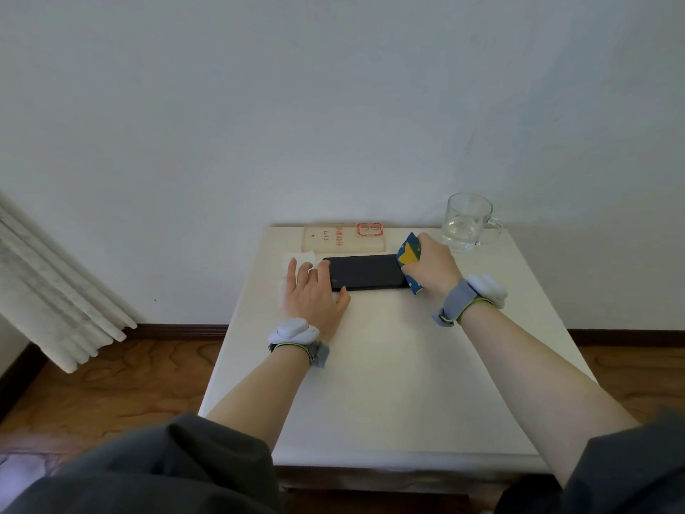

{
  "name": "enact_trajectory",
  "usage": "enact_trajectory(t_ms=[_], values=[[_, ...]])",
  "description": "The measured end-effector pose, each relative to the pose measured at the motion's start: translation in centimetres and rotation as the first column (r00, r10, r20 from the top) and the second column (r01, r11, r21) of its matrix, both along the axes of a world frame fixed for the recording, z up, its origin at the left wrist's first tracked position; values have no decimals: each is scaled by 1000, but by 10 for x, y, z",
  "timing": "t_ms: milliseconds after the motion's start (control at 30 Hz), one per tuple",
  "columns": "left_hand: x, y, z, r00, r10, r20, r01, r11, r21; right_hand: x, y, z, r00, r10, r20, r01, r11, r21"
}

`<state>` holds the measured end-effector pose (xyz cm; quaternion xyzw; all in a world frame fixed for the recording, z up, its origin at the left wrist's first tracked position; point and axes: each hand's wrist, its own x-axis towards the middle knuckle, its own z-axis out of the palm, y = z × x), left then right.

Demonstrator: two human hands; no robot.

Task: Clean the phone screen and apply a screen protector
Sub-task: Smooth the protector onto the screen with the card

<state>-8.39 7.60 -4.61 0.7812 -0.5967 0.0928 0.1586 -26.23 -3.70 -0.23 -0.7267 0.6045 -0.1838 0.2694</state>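
One flat black phone (365, 271), blue card (407, 255) touching.

Plain white wall (333, 105) seen behind table, evenly lit by soft diffuse light. White square table (389, 365) set against wall; dark underframe visible below near edge. Floor (111, 383) laid in brown wood-grain boards. Dark brown baseboard (181, 330) run along wall foot, both sides of table. Pale pleated curtain (48, 283) hung at left, hem near floor.
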Motion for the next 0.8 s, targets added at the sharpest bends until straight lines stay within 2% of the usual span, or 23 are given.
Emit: enact_trajectory(t_ms=[100,200,500,667,800], values=[[0,0,-1,1000,-3,-5,3,1000,-8,-9,-6,4,992,-37,122,42,998,-36],[0,0,0,1000,-12,-7,12,1000,-9,-12,-6,7,983,-3,185,11,999,-39],[2,0,0,997,-60,-58,59,998,-8,11,7,-6,995,80,63,-78,997,-27],[10,1,-3,996,-64,-54,63,998,-25,45,22,-2,978,190,84,-193,981,34],[12,3,-2,994,-63,-87,61,998,-30,38,13,2,989,117,86,-121,992,47]])
